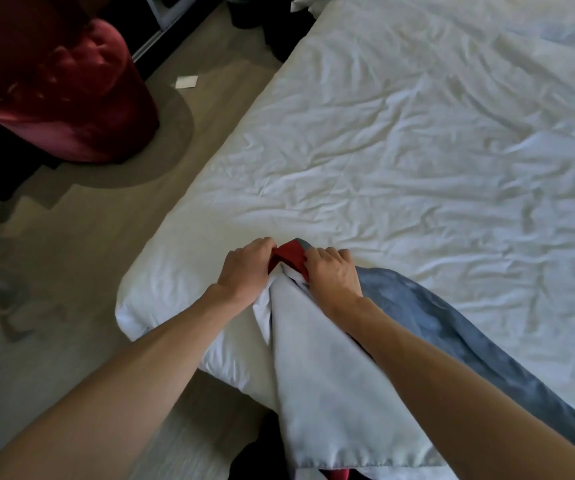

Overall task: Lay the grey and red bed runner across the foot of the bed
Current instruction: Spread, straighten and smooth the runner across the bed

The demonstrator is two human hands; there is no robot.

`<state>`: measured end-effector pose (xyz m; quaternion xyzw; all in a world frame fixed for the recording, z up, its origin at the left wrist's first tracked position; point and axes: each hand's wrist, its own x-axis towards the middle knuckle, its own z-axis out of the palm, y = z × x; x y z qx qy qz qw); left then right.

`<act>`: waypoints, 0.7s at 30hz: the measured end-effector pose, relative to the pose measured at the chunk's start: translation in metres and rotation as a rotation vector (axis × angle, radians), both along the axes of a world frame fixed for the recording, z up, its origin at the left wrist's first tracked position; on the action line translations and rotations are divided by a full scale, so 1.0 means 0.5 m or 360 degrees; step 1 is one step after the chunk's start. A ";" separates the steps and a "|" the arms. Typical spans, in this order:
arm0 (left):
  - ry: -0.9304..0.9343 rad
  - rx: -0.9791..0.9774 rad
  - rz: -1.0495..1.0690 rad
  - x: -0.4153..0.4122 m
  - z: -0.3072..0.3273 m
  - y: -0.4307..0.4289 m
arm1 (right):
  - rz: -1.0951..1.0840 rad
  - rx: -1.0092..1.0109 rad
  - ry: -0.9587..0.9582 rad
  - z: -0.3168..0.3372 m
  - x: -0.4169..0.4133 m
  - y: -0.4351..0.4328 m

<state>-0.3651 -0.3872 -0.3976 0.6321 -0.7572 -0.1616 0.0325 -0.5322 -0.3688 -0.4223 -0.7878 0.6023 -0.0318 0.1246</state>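
The bed runner (417,313) lies bunched and twisted near the corner of the bed (400,150). Its grey face trails toward the lower right, its pale lining faces up between my forearms, and a red end sticks up between my hands. My left hand (244,268) grips the red end from the left. My right hand (334,271) grips the same end from the right, fingers curled over the fabric. Both hands rest close together on the wrinkled white duvet.
A round red velvet chair (71,95) stands on the floor at the upper left. A small white paper (186,81) lies on the patterned carpet (54,254) beside the bed. A white pillow (300,3) shows at the top edge.
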 end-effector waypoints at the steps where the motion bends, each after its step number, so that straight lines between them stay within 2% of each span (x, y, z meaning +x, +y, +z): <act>1: 0.0001 0.0010 -0.0014 0.013 -0.004 -0.013 | -0.0015 0.0006 -0.0007 -0.003 0.013 -0.009; 9: 0.0099 0.0241 -0.0237 0.110 -0.054 -0.071 | -0.0312 0.0133 -0.0072 -0.042 0.116 -0.021; 16: 0.0190 0.0256 -0.0427 0.147 -0.105 -0.098 | -0.0677 0.0137 -0.0011 -0.085 0.178 0.006; 21: 0.0214 0.0221 -0.0492 0.161 -0.125 -0.083 | -0.0760 0.0133 -0.0046 -0.094 0.213 0.062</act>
